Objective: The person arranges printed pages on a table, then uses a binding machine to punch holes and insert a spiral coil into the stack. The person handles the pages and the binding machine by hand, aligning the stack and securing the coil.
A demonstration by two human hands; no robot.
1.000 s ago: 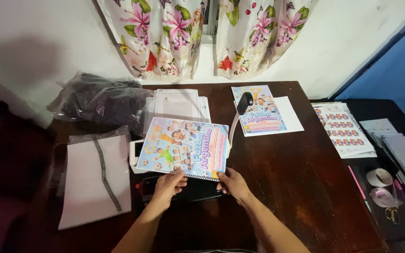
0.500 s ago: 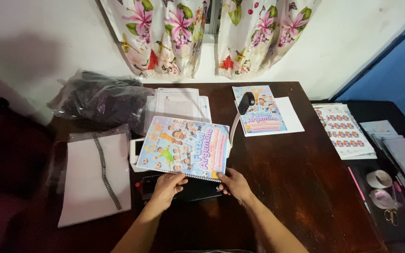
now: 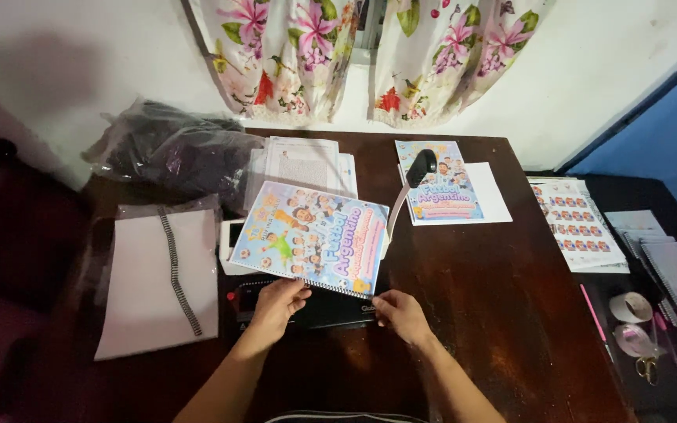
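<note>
Booklet (image 3: pixel 307 237) on binding machine (image 3: pixel 331 307)

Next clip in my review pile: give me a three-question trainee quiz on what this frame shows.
1. True or false: both hands grip the near edge of the colourful booklet.
2. What lies on the white sheet at the left of the table?
A. scissors
B. a black binding coil
C. a tape roll
3. Which machine sits under the booklet's near edge?

Key
1. True: the left hand and right hand both touch that edge.
2. B, the black binding coil.
3. The black binding machine.
</note>
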